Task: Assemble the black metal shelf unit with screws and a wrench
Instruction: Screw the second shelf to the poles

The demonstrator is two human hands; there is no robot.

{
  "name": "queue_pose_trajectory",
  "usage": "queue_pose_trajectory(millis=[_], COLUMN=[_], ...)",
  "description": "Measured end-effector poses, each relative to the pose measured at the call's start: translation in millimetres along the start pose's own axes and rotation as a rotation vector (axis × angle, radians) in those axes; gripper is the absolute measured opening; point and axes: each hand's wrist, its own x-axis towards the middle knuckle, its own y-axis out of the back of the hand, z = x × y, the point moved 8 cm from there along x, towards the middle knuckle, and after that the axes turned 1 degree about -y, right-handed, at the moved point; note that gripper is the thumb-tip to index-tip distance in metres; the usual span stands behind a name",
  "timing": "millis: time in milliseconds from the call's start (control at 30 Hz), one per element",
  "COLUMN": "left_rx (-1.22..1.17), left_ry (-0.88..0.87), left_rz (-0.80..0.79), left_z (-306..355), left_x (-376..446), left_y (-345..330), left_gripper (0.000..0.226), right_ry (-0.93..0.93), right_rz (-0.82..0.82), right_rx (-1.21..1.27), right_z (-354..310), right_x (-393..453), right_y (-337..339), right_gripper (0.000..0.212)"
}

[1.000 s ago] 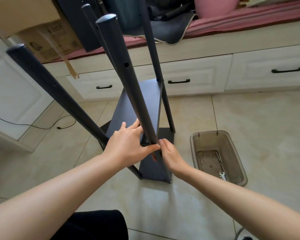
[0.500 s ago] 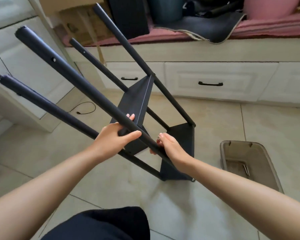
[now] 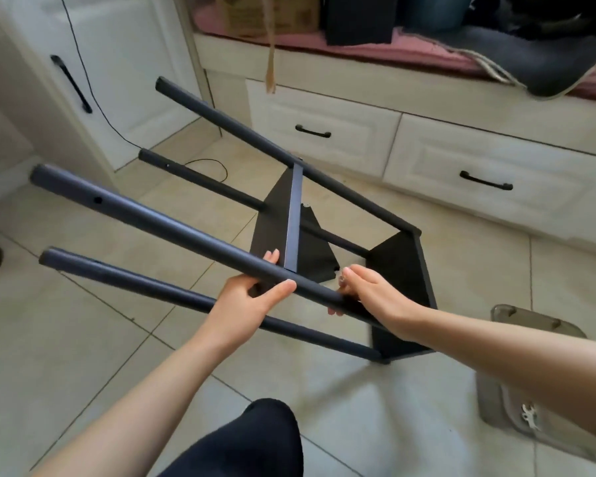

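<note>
Tilting hard to your left, the black shelf unit [image 3: 291, 215] leans over the tiled floor [image 3: 83, 339], its bottom corner down near your right forearm and the four poles slanting up-left. Two panels are already on the poles: a middle one seen edge-on, and a bottom one [image 3: 401, 280] at the low end. Nearest pole [image 3: 152, 222] shows an open screw hole close to its free end.

Your left hand [image 3: 245, 304] grips that nearest pole, thumb over the top, fingertips wrapped round the far side beside the middle panel's edge. Your right hand [image 3: 372, 294] is curled round the same pole a bit lower, fingers tucked under it; something small and shiny sits at its fingertips, too blurred to name.

Right of the unit, a translucent plastic tray [image 3: 510, 318] lies on the floor with a small wrench [image 3: 530, 416] inside, well apart from both hands. Behind: white drawers [image 3: 324, 132] with black handles, a pink-covered ledge above carrying a cardboard box [image 3: 269, 12] and a dark mat [image 3: 537, 60]. A black cable [image 3: 93, 94] runs down the white cabinet at left onto the floor. Your dark-clothed knee [image 3: 255, 438] fills the bottom centre.
</note>
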Motion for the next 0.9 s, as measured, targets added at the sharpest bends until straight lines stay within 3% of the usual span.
queue_pose_trajectory(millis=[333, 600, 900], left_rx=[-0.242, -0.364, -0.436], left_ry=[0.106, 0.137, 0.126], left_rz=[0.104, 0.145, 0.113], left_z=[-73, -132, -151], left_x=[-22, -30, -33], left_y=[-23, -49, -58], left_gripper=[0.07, 0.063, 0.064], right_ry=[-0.062, -0.036, 0.009], right_rz=[-0.067, 0.03, 0.068], right_rx=[-0.209, -0.343, -0.377], right_z=[18, 45, 61], right_x=[8, 8, 3], right_y=[-15, -25, -33], right_gripper=[0.027, 0.029, 0.028])
